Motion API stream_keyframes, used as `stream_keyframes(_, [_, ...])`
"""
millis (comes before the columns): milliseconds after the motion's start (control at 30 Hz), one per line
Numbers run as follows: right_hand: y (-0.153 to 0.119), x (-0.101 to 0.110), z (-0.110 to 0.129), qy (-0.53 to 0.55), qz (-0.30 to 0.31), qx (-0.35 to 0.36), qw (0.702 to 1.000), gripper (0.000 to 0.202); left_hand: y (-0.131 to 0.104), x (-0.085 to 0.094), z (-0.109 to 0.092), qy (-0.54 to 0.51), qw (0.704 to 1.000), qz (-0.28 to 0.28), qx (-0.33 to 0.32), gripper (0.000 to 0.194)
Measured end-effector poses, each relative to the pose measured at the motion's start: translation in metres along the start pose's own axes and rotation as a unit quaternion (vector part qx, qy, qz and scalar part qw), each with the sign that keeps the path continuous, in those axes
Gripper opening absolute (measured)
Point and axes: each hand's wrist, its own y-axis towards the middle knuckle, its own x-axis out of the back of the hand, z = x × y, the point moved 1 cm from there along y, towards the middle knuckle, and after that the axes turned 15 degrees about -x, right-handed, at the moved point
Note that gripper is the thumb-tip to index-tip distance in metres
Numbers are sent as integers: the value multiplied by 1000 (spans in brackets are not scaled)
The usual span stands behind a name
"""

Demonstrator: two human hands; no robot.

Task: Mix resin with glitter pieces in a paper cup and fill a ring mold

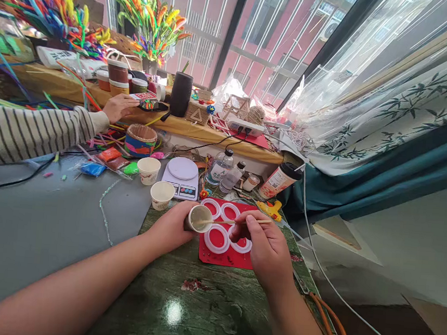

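My left hand [175, 223] is closed round a paper cup [199, 219], tilted so that its mouth faces right and toward me. Pinched in the fingers of my right hand [266, 241] is a thin wooden stick [222, 222], whose far end reaches into the cup. What the cup holds is hard to make out. Beneath both hands, white ring-shaped molds [217, 239] lie on a red sheet [225, 259]; my right hand partly covers one of them. Two more paper cups [162, 195] stand beyond my left hand, near a white kitchen scale [181, 177].
Behind the molds stand clear bottles [220, 168], a tilted drink cup [280, 182] and a yellow glue gun [270, 210]. Orange-handled scissors [331, 323] lie at the right table edge. Another person's hand [119, 107] reaches in from the left to the cluttered sill [207, 130]. A white cable [317, 254] hangs at right.
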Motion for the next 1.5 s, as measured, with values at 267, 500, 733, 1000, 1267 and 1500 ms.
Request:
stream_keyframes(267, [5,3,-2,23,-10,-23,999,44,-1,0,2,1,1000,-1,-1,57])
stream_keyframes(500, [6,3,-1,9,8,-16,1000,45,0,0,0,1,1000,-3,0,55])
stream_keyframes(733, [7,2,-1,-6,22,1,1000,41,0,0,-1,1,1000,1,7,55])
stream_keyframes(1000, [6,0,-1,-3,12,0,1000,39,2,1,-4,-1,1000,-1,7,53])
stream_keyframes(1267, [6,2,2,-6,2,-2,1000,40,1,1,-3,-3,1000,-1,2,53])
stream_keyframes(1500, [5,-1,-1,-5,7,13,1000,44,1,1,-2,0,1000,-3,0,53])
